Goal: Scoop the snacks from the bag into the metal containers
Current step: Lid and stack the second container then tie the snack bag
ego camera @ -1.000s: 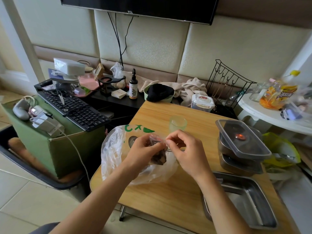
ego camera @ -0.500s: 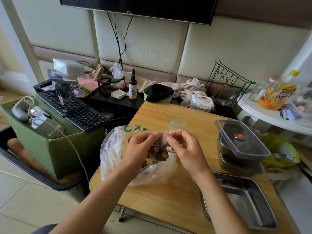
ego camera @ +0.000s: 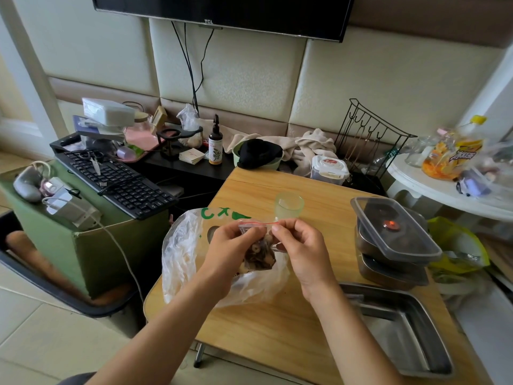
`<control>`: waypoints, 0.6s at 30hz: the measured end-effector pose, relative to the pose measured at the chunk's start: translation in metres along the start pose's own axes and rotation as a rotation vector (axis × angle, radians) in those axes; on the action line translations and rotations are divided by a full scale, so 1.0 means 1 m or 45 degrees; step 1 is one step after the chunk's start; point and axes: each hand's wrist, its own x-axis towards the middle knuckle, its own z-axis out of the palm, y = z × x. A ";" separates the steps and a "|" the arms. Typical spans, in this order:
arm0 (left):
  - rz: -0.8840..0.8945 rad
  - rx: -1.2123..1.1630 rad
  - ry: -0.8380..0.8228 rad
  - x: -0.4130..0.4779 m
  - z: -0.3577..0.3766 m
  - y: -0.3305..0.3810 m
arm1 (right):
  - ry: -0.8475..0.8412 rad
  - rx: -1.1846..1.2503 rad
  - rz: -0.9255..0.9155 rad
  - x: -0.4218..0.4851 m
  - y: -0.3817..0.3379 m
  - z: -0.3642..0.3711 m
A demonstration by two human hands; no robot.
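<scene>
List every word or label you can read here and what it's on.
"TCL": on the television's lower edge.
Green print on the big plastic bag: cut off, unreadable.
Labels on the spray bottle, yellow-capped bottle and white tub: too blurred.

Table (ego camera: pixel 305 315): pale wood grain, smooth, low sheen.
Tray (ego camera: pixel 402 337): bare metal, brushed, dull reflections.
Containers (ego camera: pixel 388 273): same grey metal.
Lid (ego camera: pixel 402 226): clear hard plastic, glossy.
Zip bag (ego camera: pixel 258 245): clear glossy film, red seal strip.
Big bag (ego camera: pixel 180 254): thin milky plastic, crinkled.
Cup (ego camera: pixel 288 205): frosted, pale green, translucent.
Towel (ego camera: pixel 313 143): beige cloth, rumpled, matt.
Box (ego camera: pixel 91 254): green cardboard, matt.
</scene>
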 end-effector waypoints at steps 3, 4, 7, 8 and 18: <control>-0.022 -0.025 0.010 0.000 0.001 0.001 | 0.036 -0.009 -0.008 0.001 0.002 0.002; -0.028 -0.032 0.010 0.000 0.002 0.001 | 0.048 -0.021 -0.013 0.001 0.003 0.003; -0.039 -0.037 0.008 -0.001 0.004 0.003 | 0.079 -0.090 -0.051 0.002 0.006 0.004; -0.042 -0.034 0.006 -0.001 0.004 0.003 | 0.088 -0.124 -0.072 0.002 0.008 0.004; -0.027 0.041 -0.015 -0.001 0.001 0.001 | 0.029 -0.211 -0.116 -0.002 0.006 0.008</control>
